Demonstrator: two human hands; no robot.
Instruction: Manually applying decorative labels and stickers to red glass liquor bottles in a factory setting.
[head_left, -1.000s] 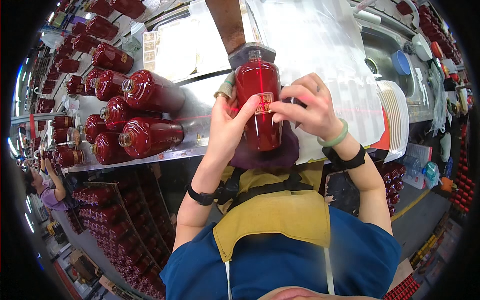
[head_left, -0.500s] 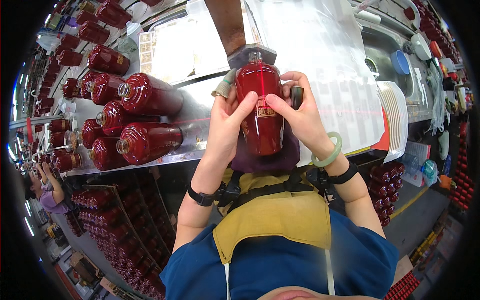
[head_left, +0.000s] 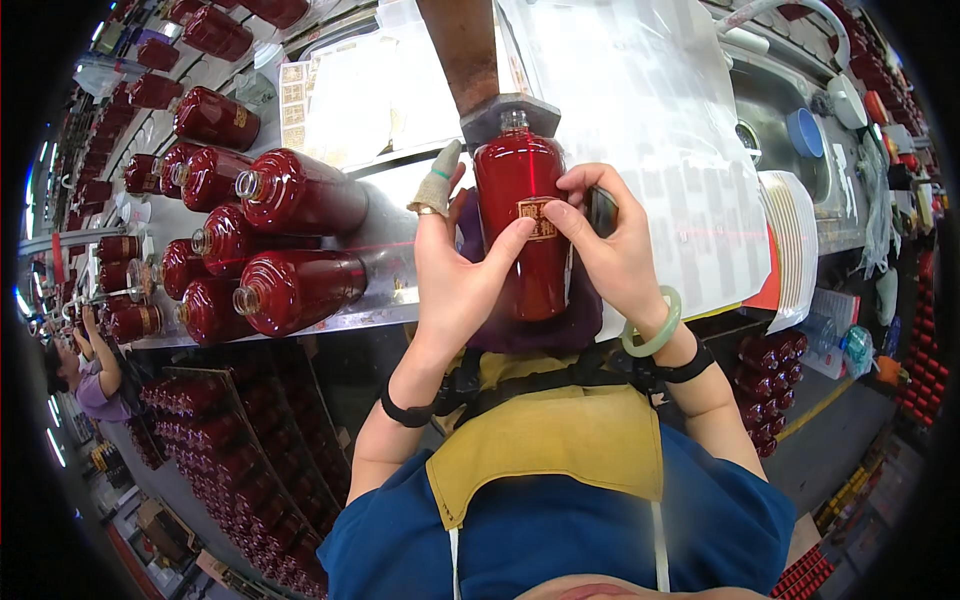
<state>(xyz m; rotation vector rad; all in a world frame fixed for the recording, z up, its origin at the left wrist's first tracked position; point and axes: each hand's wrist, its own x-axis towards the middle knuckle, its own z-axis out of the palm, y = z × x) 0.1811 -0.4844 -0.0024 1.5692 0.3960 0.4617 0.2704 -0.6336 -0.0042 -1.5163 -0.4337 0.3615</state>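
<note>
A dark red glass bottle lies tilted in front of me on a purple cloth, its clear neck against a grey metal block. Near its middle is a small gold label. My left hand is open to its left, the thumb reaching the label's lower left edge and the finger in a beige finger cover standing away from the glass. My right hand has its thumb at the label's upper right. Its fingers curl round a short dark cylinder, partly hidden in the palm. A red light line runs down the bottle.
Several red bottles lie at the left on the metal table. A sheet of gold labels is behind them. White sheeting covers the right side, beside a sink with a blue bowl. Another person works far left.
My left hand has opened away from the bottle, its fingers spreading outward. The right thumb has shifted slightly onto the label's corner. The bottle appears slightly lower, as the view has shifted.
</note>
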